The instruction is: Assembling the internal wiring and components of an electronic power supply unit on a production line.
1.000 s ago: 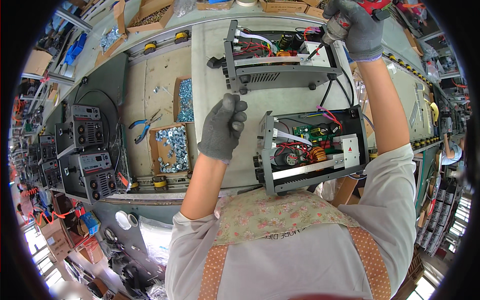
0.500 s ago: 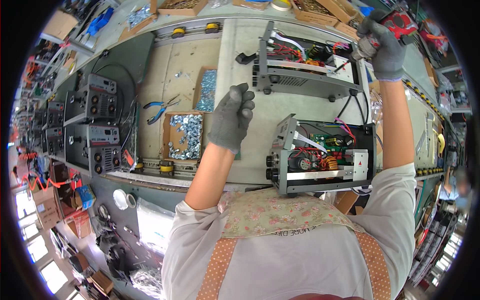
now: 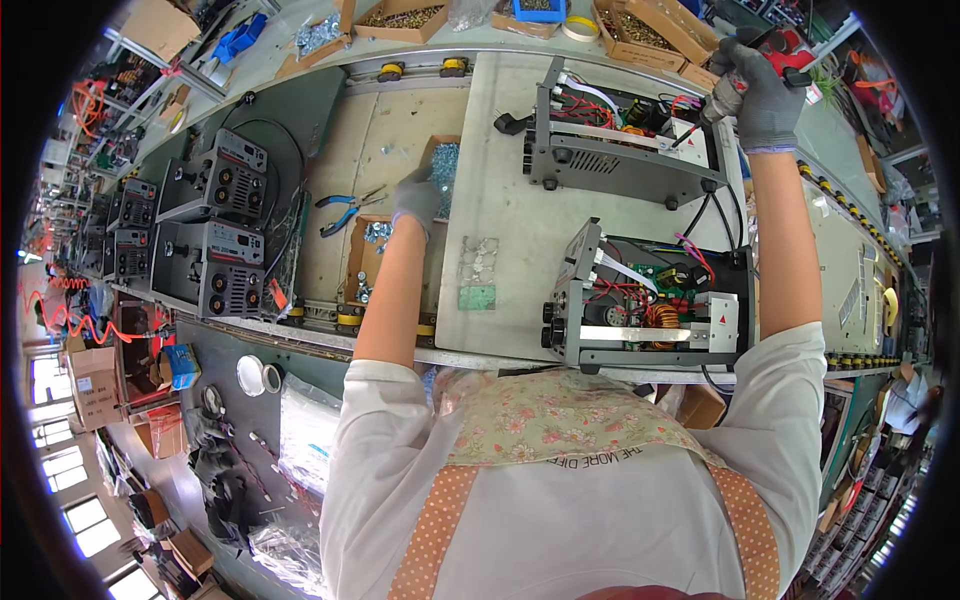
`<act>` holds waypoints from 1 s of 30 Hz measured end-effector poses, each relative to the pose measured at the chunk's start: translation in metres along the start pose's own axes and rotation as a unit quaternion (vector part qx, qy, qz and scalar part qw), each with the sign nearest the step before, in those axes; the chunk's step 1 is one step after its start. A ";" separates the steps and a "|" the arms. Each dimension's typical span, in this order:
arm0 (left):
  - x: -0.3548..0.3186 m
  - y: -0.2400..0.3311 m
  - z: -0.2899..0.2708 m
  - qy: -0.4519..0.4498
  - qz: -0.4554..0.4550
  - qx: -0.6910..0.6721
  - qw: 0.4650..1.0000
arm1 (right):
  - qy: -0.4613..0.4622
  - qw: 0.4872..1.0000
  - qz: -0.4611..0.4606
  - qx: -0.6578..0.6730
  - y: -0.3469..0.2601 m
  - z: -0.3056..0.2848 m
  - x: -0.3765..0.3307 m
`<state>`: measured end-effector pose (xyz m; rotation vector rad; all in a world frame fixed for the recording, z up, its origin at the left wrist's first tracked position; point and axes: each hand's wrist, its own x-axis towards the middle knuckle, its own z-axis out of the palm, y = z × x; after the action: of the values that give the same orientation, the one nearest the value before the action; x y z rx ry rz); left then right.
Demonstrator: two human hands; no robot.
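My left hand (image 3: 416,197), in a grey glove, reaches over the edge of a cardboard box of small screws (image 3: 443,172); its fingertips are hidden. Just below lies a second box (image 3: 358,265) of shiny fasteners, partly behind my left forearm. My gloved right hand (image 3: 768,108) is closed round a red power screwdriver (image 3: 788,48). Its bit points down at the white plate (image 3: 690,147) in the far open machine housing (image 3: 625,172); whether it touches, I cannot tell. Closer to me stands another open housing (image 3: 650,335) with a circuit board, coils and red wires.
Blue-handled pliers (image 3: 338,212) lie left of the boxes. Finished-looking grey machines (image 3: 232,265) stand in rows farther left. Boxes of small parts (image 3: 405,18) line the far edge. Black cables (image 3: 712,215) hang between the two open housings.
My left hand has moved left from above the white board to the box of screws. My right hand still holds the power screwdriver at the far housing. The whole view has shifted slightly.
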<state>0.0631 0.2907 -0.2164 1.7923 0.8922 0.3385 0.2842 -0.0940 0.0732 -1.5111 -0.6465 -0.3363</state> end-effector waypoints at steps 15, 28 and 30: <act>-0.253 0.279 0.014 -0.284 0.313 -0.009 0.906 | -0.136 0.933 0.090 0.322 -0.109 0.034 -0.155; -0.314 0.235 0.036 -0.051 0.551 0.242 0.797 | -0.403 0.839 -0.114 -0.347 -0.159 -0.058 -0.160; -0.316 0.228 0.042 0.002 0.605 0.299 0.738 | -0.514 0.818 0.024 -0.257 -0.140 -0.072 -0.162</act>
<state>-0.0335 0.0001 0.0285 2.8040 -0.4030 0.9367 0.0875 -0.2024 0.0971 -2.2090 -1.4398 0.4521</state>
